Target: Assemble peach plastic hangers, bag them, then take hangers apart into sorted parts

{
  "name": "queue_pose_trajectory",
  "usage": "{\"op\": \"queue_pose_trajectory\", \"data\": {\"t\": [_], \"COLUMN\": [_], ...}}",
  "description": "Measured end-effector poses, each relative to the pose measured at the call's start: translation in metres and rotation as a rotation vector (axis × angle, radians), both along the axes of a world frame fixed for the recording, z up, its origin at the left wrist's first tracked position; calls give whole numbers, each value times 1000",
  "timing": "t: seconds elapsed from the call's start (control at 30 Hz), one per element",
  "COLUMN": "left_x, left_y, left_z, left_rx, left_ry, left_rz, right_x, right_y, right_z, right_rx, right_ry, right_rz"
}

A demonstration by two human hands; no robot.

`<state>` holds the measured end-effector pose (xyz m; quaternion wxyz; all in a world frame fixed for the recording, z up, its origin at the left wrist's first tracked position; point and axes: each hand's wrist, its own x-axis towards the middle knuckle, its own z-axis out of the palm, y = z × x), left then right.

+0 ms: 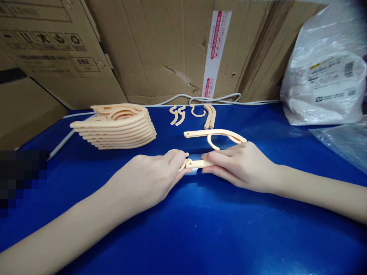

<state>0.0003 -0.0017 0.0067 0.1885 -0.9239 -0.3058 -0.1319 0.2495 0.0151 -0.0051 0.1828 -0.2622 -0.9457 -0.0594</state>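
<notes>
L hand (pixel 150 175), R hand (pixel 243 165) pinch slim, smooth plastic pcs (pixel 197 164).

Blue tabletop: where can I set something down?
Free: glossy blue tabletop on the near side of left hand and right hand; also between the right hand and clear plastic bag. Crowded beyond the hands: loose curved cream plastic pieces and layered cream stack.
</notes>
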Motion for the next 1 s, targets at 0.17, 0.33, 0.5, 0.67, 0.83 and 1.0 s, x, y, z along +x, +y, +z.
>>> {"op": "queue_pose_trajectory", "data": {"t": [0.17, 0.33, 0.5, 0.67, 0.83, 1.0], "left_x": [1, -1, -1, 1, 0, -1], "left_y": [0, -1, -4, -6, -3, -1], "left_z": [1, 1, 3, 3, 2, 1], "left_rx": [95, 172, 261, 293, 294, 282], "left_ry": [50, 127, 181, 157, 146, 70], "left_rz": [-23, -49, -71, -72, -61, -59], "right_x": [-1, -1, -1, 1, 1, 1], "right_y": [1, 0, 0, 2, 4, 5], "right_z": [1, 2, 5, 6, 5, 5], "right_rx": [-12, -64, -169, -191, -194, -209], "right_ry": [-2, -1, 6, 8, 0, 19], "right_rz": [4, 6, 40, 71, 76, 68]}}
